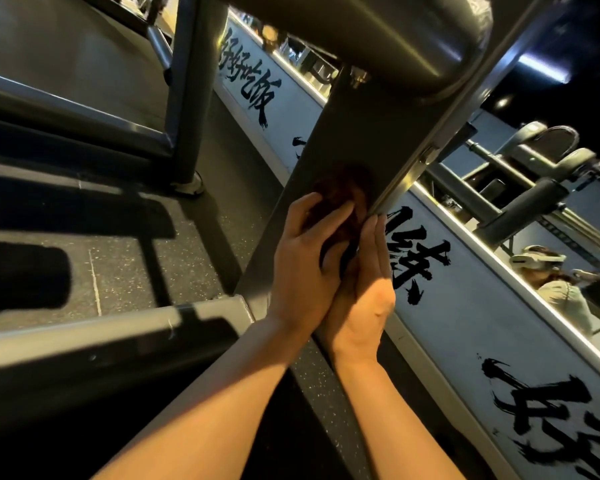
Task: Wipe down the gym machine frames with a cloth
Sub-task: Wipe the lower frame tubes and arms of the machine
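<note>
A dark grey upright post [343, 133] of the gym machine frame runs through the middle of the head view. A dark brown cloth [340, 199] is pressed flat against the post. My left hand [305, 265] lies over the cloth with its fingers spread on it. My right hand [364, 292] sits just to the right, palm turned toward the post's edge, fingers straight and touching the cloth's lower part. Most of the cloth is hidden under the two hands.
A padded roller [378, 36] hangs overhead. A horizontal frame bar [118, 327] crosses at lower left, other frame tubes [184, 98] stand behind. At right a low white wall [465, 306] with black brush lettering, a mirror above it, and a reflected person [555, 292].
</note>
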A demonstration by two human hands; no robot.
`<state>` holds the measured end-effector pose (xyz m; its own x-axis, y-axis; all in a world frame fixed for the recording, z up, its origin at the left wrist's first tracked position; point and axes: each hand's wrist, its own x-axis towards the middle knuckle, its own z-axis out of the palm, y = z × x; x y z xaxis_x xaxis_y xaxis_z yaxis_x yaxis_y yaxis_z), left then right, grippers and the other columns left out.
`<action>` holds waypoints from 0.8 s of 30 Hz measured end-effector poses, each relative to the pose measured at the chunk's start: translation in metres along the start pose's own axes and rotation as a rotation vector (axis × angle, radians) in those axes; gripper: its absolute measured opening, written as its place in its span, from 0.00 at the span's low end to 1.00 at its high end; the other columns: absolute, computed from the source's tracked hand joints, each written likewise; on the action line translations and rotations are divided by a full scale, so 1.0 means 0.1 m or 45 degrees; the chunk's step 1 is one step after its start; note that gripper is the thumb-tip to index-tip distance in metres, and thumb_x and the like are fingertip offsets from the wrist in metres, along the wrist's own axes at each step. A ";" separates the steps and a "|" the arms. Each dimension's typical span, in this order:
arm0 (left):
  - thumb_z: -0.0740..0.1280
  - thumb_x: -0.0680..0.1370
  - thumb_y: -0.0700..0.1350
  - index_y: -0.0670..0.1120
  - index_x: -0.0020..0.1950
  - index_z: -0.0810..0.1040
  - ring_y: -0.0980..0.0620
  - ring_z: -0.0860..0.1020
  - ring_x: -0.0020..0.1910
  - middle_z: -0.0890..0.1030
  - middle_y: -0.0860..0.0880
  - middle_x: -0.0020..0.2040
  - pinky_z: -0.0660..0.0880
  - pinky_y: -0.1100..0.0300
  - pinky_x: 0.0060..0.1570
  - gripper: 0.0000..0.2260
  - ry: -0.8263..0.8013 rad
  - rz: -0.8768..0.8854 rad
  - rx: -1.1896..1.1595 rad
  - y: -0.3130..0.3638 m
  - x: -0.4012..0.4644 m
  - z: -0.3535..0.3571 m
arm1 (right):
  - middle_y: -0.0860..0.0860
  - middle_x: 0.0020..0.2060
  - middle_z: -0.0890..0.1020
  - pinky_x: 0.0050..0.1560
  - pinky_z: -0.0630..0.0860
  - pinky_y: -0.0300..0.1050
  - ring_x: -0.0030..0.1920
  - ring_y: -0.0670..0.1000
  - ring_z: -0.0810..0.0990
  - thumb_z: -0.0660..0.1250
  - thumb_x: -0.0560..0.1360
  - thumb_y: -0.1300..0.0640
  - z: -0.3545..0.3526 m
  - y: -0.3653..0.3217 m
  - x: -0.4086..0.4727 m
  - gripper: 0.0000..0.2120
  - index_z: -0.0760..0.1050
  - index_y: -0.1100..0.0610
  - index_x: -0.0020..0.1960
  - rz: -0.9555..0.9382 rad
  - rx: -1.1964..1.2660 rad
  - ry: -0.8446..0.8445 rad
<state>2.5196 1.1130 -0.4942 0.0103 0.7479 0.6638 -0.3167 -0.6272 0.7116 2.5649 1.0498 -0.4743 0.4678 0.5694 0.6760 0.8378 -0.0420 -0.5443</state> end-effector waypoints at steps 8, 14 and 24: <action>0.69 0.76 0.37 0.44 0.65 0.75 0.51 0.72 0.63 0.71 0.46 0.66 0.66 0.68 0.60 0.17 -0.015 -0.665 0.396 -0.39 -0.32 -0.21 | 0.62 0.66 0.70 0.62 0.64 0.29 0.69 0.51 0.69 0.56 0.82 0.67 0.07 0.25 -0.06 0.19 0.61 0.73 0.71 -0.004 -0.094 -0.034; 0.68 0.76 0.36 0.44 0.64 0.76 0.55 0.72 0.60 0.71 0.45 0.64 0.71 0.68 0.60 0.16 0.198 -0.227 0.191 -0.15 -0.17 0.06 | 0.61 0.74 0.62 0.71 0.62 0.36 0.74 0.49 0.59 0.58 0.79 0.57 0.18 0.48 -0.22 0.26 0.59 0.62 0.75 -0.415 -0.327 0.083; 0.68 0.76 0.36 0.43 0.62 0.77 0.53 0.74 0.60 0.69 0.52 0.62 0.72 0.66 0.60 0.14 0.309 -0.363 0.184 -0.35 -0.43 0.09 | 0.50 0.77 0.50 0.68 0.63 0.57 0.75 0.55 0.57 0.66 0.73 0.54 0.12 0.74 -0.30 0.41 0.48 0.50 0.79 -0.481 -0.848 -0.226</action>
<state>2.5391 1.1008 -0.5450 -0.1511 0.9151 0.3739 -0.1964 -0.3985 0.8959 2.6092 1.0398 -0.5404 0.1128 0.7632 0.6362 0.9497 -0.2711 0.1569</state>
